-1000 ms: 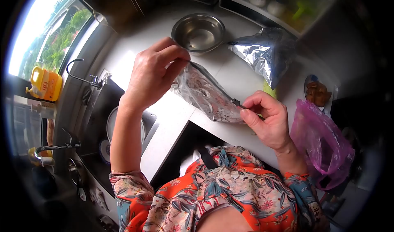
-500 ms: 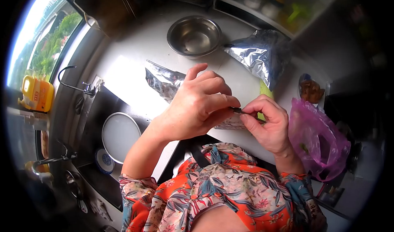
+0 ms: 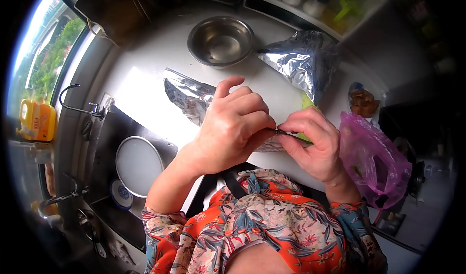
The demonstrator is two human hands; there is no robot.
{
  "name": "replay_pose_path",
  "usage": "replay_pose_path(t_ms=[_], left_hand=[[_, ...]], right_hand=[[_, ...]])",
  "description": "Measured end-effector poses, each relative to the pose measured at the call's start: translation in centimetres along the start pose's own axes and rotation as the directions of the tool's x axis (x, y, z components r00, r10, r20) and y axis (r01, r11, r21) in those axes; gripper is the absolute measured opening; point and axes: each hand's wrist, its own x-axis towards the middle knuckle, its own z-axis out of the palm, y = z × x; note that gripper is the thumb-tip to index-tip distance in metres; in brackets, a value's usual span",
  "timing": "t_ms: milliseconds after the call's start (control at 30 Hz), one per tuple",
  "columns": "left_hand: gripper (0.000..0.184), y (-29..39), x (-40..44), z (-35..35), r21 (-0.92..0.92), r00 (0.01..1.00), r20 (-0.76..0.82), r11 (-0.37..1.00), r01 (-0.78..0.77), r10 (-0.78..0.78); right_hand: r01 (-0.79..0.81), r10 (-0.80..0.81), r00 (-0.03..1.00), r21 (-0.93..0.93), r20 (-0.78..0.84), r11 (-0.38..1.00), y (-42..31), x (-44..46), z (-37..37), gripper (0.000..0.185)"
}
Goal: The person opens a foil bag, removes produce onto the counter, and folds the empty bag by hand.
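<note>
My left hand (image 3: 235,123) pinches one end of a thin dark strip (image 3: 280,131), thumb against forefinger, the little finger raised. The other part of that strip is between the thumb and forefinger of my right hand (image 3: 313,140). What exactly the strip is, I cannot make out. Under the hands lies a pale, patterned flat thing (image 3: 270,146), mostly covered by them. Behind my left hand a crumpled silver foil bag (image 3: 187,95) lies on the counter. A larger silver foil bag (image 3: 303,63) rests farther back, above my right hand, with something yellow-green at its lower edge.
A steel bowl (image 3: 221,41) stands at the back of the counter (image 3: 133,92). On the left, the sink (image 3: 104,157) holds a round white strainer-like item (image 3: 140,166) and a blue-and-white dish (image 3: 121,195). A purple plastic bag (image 3: 374,157) sits at the right.
Both hands stay close together on the strip, and my right fingers have shifted slightly along it. The whole view has moved a little, so the counter items appear farther left.
</note>
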Motion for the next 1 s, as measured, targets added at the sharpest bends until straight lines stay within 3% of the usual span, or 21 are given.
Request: replay_pose_path(t_ms=[333, 800, 1000], left_hand=[[0.018, -0.8, 0.3, 0.1, -0.033, 0.998, -0.052, 0.999, 0.023, -0.025], [0.018, -0.9, 1.2, 0.3, -0.027, 1.0, 0.013, 1.0, 0.002, -0.001], [0.018, -0.7, 1.2, 0.3, -0.049, 1.0, 0.029, 0.999, 0.008, -0.006]], right_hand=[[-0.113, 0.11, 0.992, -0.059, -0.061, 0.992, 1.5, -3.9, -2.8, 0.022], [-0.268, 0.312, 0.947, 0.358, -0.071, 0.894, 2.4, -5.6, -2.9, 0.014], [-0.362, 0.439, 0.897, 0.664, 0.057, 0.654, 2.5, -5.9, -2.4, 0.013]])
